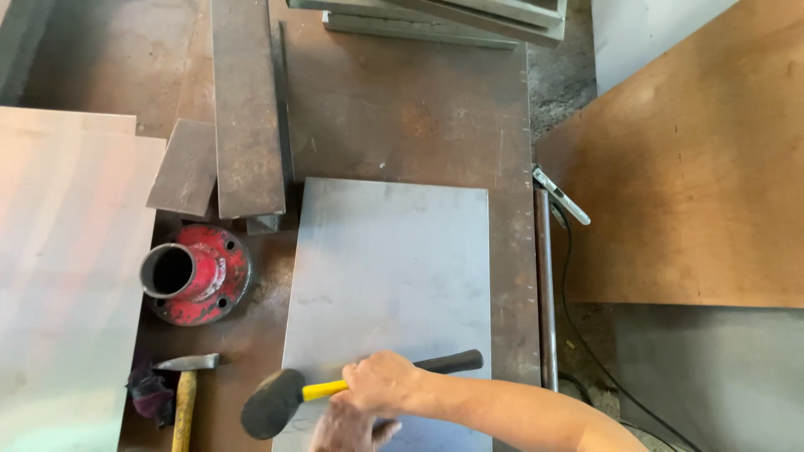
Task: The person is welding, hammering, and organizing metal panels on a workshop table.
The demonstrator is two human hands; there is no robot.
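Mallet (276,402) gripped in right hand (381,381) over sheet (389,259)

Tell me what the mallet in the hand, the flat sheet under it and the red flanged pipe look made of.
Black-headed mallet with yellow handle, held by the right hand: matte head looks like rubber; handle possibly fibreglass with a dark grip.
Flat grey rectangular sheet: bare metal, dull sheen, faint scratches.
Red flanged pipe stub: seemingly steel, chipped red paint, dark bare rim.
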